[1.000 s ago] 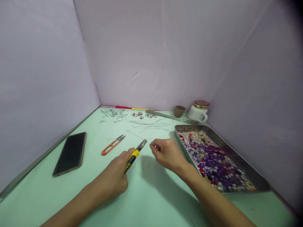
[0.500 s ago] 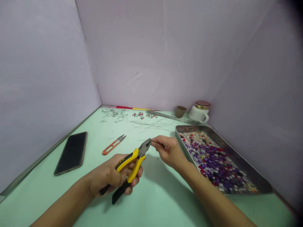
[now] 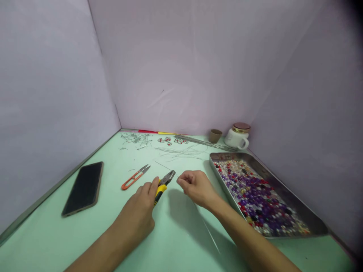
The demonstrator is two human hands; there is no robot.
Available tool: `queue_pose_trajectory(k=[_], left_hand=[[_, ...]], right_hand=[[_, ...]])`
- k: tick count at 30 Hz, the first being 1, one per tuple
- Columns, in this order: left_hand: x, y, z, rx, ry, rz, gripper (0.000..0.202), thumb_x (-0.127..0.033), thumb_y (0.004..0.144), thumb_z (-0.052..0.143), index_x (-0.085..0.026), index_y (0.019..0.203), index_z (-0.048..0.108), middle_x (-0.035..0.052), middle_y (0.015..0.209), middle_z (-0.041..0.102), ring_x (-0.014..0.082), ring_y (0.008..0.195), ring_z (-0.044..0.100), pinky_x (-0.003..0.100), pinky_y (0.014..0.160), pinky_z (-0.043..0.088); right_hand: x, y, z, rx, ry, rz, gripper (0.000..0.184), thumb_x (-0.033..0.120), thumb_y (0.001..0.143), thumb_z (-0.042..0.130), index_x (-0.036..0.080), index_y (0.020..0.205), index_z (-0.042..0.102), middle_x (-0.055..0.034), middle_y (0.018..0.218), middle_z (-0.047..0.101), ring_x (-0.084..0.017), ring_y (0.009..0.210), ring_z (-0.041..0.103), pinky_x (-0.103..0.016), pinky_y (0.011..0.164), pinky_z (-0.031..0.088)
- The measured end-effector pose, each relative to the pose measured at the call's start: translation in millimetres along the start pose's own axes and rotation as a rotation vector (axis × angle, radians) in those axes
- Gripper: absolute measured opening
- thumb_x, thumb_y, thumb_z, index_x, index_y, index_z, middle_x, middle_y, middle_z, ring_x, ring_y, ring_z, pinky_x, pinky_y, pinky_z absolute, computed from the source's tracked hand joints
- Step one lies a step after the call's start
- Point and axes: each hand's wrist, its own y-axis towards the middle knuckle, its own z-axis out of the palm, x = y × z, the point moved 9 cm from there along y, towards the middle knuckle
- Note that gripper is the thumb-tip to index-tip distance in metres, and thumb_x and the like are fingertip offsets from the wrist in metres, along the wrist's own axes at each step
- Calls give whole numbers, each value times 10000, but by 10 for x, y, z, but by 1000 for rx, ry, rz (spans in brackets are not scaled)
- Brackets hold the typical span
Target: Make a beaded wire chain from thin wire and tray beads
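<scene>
My left hand (image 3: 144, 206) is closed around yellow-and-black pliers (image 3: 162, 189), its back turned up and covering most of the handles. The jaws point up and to the right, close to the fingertips of my right hand (image 3: 197, 187). Those fingers are pinched on a thin wire (image 3: 163, 165), which runs past the plier jaws toward the upper left. Whether the jaws touch the wire, I cannot tell. A thin bright line also trails below my right hand toward the table's front.
Orange thread snips (image 3: 135, 177) and a phone (image 3: 83, 189) lie at left. A metal tray (image 3: 309, 215) of mixed beads stands at right. Wire scraps (image 3: 136, 139), red-beaded pieces (image 3: 168, 140), loose wires (image 3: 181, 152), a brown cup (image 3: 215, 136) and a lidded white mug (image 3: 236, 138) are at the back.
My left hand has turned over, so its back now faces up and the plier handles are mostly covered. The pliers have shifted slightly left and down. More of the wire shows.
</scene>
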Motion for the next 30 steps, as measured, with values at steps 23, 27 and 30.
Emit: queue_pose_trajectory(k=[23, 27, 30], left_hand=[[46, 0, -2, 11, 148, 0, 814, 41, 528, 371, -164, 1307, 257, 123, 1041, 487, 259, 932, 465, 364, 753, 379], [-10, -10, -2, 152, -239, 46, 538, -8, 546, 364, -177, 1042, 490, 47, 835, 525, 189, 761, 502, 307, 665, 408], [-94, -96, 63, 447, -756, 21, 403, -45, 513, 383, -164, 873, 518, 20, 759, 524, 145, 644, 500, 273, 569, 410]], right_hand=[[8, -33, 8, -34, -57, 33, 169, 219, 698, 483, 178, 592, 608, 14, 480, 537, -101, 442, 444, -204, 430, 311], [-1, 0, 22, -14, 41, -31, 172, 272, 735, 491, 174, 661, 612, 19, 497, 517, -101, 459, 438, -205, 442, 320], [76, 2, -43, -41, 148, -155, 179, 287, 757, 496, 161, 703, 612, 20, 522, 505, -94, 475, 424, -203, 461, 333]])
